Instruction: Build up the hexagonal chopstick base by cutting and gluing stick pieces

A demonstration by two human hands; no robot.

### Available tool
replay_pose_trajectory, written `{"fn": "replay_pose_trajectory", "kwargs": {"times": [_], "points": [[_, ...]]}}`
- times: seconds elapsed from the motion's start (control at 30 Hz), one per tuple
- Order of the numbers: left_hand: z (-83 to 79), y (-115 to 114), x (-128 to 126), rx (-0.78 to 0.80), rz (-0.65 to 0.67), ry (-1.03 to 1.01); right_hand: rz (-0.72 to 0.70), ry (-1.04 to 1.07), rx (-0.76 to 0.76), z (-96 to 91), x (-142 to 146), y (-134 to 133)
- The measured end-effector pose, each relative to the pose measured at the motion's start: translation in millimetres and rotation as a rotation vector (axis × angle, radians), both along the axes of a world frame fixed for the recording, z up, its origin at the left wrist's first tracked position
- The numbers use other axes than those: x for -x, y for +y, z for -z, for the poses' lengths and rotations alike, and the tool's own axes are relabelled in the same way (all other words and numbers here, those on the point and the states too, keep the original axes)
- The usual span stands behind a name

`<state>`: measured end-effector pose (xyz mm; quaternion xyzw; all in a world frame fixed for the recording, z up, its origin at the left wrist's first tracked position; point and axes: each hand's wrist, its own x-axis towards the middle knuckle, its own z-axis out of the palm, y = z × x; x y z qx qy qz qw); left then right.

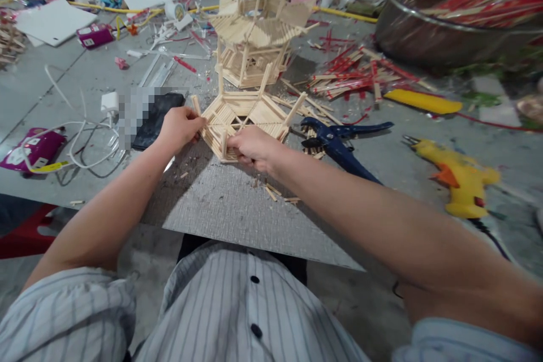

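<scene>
A six-sided frame of glued wooden sticks (237, 103), with short upright posts at its corners, lies on the grey table before me. My left hand (180, 126) pinches its left edge between thumb and fingers. At the near side, my right hand (254, 147) is closed by a front post, gripping the frame there; its fingertips are partly hidden. Directly behind stands a tiered pagoda model (258, 28) of the same pale sticks. Blue-handled cutters (339, 141) rest just right of the frame, and a dark phone-like slab (159, 119) lies by my left hand.
A yellow glue gun (462, 175) lies at right, near a yellow-handled tool (424, 102). Red-wrapped chopsticks (348, 73) are heaped behind the cutters. A large metal bowl (394, 39) holds more packets. White cables (80, 130) and a purple packet (38, 150) lie at left.
</scene>
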<state>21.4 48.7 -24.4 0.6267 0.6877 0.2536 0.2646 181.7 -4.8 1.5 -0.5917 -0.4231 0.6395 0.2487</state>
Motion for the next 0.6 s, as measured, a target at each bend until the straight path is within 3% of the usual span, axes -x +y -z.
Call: {"fn": "replay_pose_trajectory", "kwargs": {"times": [0.3,0.6], "points": [[-2.2,-2,-2,-0.002,-0.034,-0.066,-0.044,0.168,0.077,-2.6,-9,-11],[2.4,0,0,0.01,-0.029,-0.134,-0.077,0.294,0.06,0.2,-17,-23]]}}
